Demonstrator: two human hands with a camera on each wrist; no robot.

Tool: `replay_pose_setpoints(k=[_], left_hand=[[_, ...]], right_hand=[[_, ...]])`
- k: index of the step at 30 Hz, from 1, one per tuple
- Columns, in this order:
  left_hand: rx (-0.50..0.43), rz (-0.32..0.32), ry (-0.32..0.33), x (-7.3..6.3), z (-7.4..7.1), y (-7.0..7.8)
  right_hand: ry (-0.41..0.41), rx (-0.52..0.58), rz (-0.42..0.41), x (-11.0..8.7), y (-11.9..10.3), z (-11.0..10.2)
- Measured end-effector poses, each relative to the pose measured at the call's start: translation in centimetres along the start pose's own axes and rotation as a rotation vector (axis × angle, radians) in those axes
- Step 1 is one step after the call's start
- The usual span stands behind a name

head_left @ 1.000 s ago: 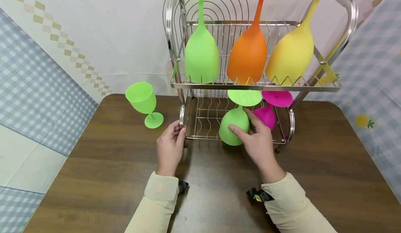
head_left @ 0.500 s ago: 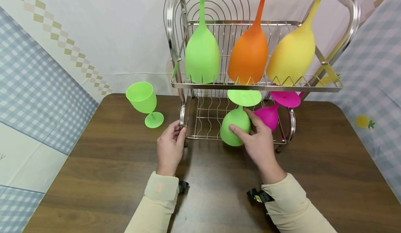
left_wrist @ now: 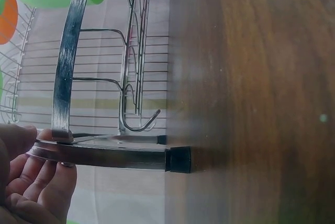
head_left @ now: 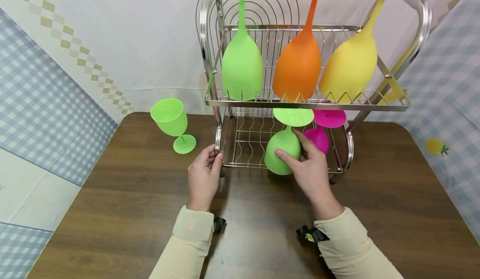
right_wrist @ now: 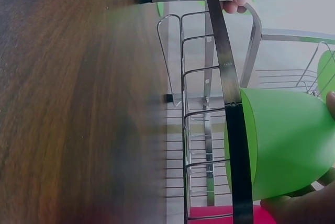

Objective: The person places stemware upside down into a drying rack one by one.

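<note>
My right hand [head_left: 309, 170] holds a green goblet [head_left: 283, 152] upside down at the front of the rack's lower shelf, thumb on the bowl. In the right wrist view the goblet's rim [right_wrist: 250, 145] sits at the shelf's front bar. Just right of that hand, a magenta goblet [head_left: 316, 139] stands inverted on the same shelf, partly covered by the hand. With curled fingers, my left hand [head_left: 204, 177] grips the left front leg of the metal dish rack [head_left: 218, 139]; the left wrist view shows the thumb and fingers around the leg [left_wrist: 104, 156].
Inverted on the upper shelf stand large green [head_left: 241, 66], orange [head_left: 296, 68] and yellow [head_left: 348, 70] goblets. A small green goblet [head_left: 168, 118] stands upright on the wooden table [head_left: 123, 212], left of the rack. White and checked cloth [head_left: 48, 91] hangs around the table.
The magenta goblet leaned to the right half a second ago and now stands back near its earlier position. Both hands stay almost still, the right one still holding the green goblet.
</note>
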State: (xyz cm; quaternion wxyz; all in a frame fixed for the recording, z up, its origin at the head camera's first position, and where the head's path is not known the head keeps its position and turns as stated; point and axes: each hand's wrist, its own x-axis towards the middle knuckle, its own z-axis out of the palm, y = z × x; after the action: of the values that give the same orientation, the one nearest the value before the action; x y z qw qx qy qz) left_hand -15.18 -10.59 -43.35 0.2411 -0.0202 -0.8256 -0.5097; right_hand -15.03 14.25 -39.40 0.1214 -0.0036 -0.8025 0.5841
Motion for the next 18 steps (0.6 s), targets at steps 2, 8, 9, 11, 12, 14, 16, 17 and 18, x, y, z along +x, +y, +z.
replay_pose_setpoints(k=[2, 8, 9, 11, 12, 14, 16, 17, 18], left_hand=[[-0.001, 0.0, 0.0, 0.0, 0.03, -0.05], [-0.008, 0.001, 0.003, -0.04, 0.07, 0.0], [-0.01, 0.001, 0.002, -0.04, 0.08, 0.02], [-0.014, 0.002, 0.001, -0.04, 0.1, 0.01], [-0.015, 0.001, 0.001, -0.02, 0.11, -0.01], [-0.015, 0.005, 0.001, 0.01, 0.13, 0.0], [-0.013, 0.008, 0.003, 0.03, 0.13, -0.04], [-0.011, 0.008, 0.003, 0.05, 0.14, -0.07], [-0.009, 0.009, 0.004, 0.06, 0.14, -0.1]], right_hand=[[-0.002, 0.006, 0.002, 0.08, 0.01, 0.06], [-0.014, 0.019, 0.006, 0.29, -0.2, 0.19], [-0.014, 0.016, 0.009, 0.34, -0.19, 0.2], [-0.014, 0.01, 0.015, 0.45, -0.17, 0.22], [-0.013, 0.007, 0.017, 0.52, -0.14, 0.25], [-0.013, 0.003, 0.019, 0.61, -0.13, 0.31], [-0.013, -0.001, 0.02, 0.69, -0.16, 0.39], [-0.012, 0.002, 0.02, 0.72, -0.19, 0.45], [-0.011, 0.005, 0.019, 0.75, -0.21, 0.52]])
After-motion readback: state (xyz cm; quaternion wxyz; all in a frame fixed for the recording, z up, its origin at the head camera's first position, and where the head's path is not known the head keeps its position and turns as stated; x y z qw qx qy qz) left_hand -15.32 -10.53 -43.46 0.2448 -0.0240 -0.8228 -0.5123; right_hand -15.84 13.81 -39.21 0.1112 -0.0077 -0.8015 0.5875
